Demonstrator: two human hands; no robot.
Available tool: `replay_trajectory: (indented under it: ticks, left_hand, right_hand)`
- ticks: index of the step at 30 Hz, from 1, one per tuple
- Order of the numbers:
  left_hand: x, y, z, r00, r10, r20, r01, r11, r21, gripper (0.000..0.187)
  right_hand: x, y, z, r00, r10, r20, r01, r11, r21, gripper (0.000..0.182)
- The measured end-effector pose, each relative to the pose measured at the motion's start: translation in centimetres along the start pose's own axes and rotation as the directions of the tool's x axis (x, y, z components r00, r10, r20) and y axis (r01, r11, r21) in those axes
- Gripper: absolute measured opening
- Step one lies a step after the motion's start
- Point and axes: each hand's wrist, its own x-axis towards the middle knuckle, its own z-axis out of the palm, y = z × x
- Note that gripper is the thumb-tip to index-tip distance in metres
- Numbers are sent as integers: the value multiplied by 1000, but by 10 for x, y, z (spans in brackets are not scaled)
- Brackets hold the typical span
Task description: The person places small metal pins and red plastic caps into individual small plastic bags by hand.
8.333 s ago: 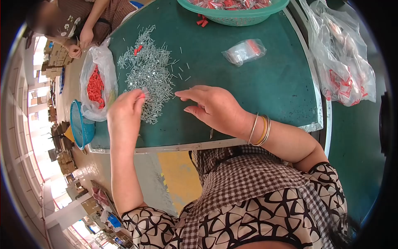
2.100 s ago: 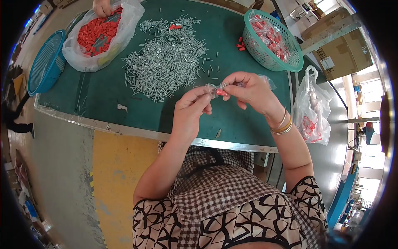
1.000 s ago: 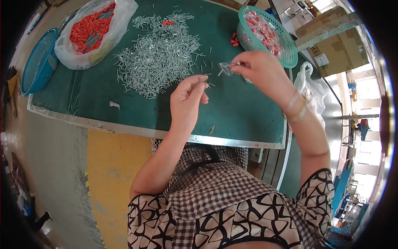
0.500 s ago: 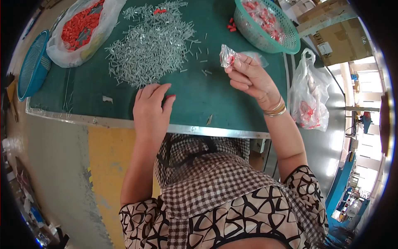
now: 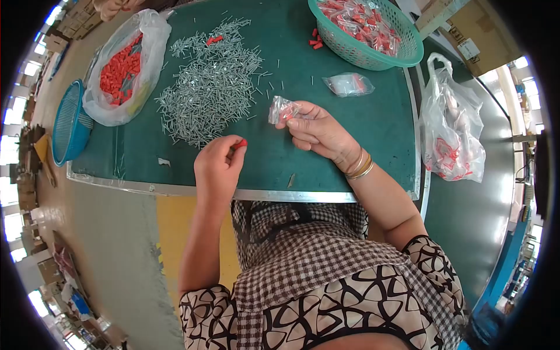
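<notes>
My left hand point(image 5: 219, 166) is over the green table point(image 5: 326, 157), at the near edge of a heap of metal screws point(image 5: 213, 87). Its thumb and fingers pinch a small red piece point(image 5: 240, 143). To its right, my right hand point(image 5: 321, 131) holds a small clear plastic bag point(image 5: 282, 109) with red inside, between thumb and fingers. The two hands are apart. Beyond my right hand a flat clear packet point(image 5: 349, 84) lies on the table.
White bag of red pieces point(image 5: 119, 73) and blue basket point(image 5: 71, 122) at left; green basket of filled bags point(image 5: 367, 35) at back right, loose red pieces point(image 5: 315, 39) beside it. Plastic bag point(image 5: 452, 128) at right, cardboard box point(image 5: 481, 41) behind. Another person's hand point(image 5: 111, 7) at top left.
My right hand has moved left and nearer to my left hand with the bag, uncovering the clear packet. The red piece now shows clearly in my left fingertips. The view has shifted.
</notes>
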Motion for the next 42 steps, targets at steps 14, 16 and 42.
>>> replay_trajectory:
  ticks: [14,16,42]
  left_hand:
    - [27,80,-13,992,103,-73,-107,993,-46,15]
    - [28,84,-13,984,164,-75,-163,986,11,15]
    - [34,87,-11,952,277,-126,-264,958,110,13]
  right_hand:
    - [-7,2,11,1000,2,28,-2,1000,-21,21]
    - [-7,2,14,1000,-10,8,11,998,-61,21]
    - [-8,-1,15,1000,4,-10,-5,995,-103,20]
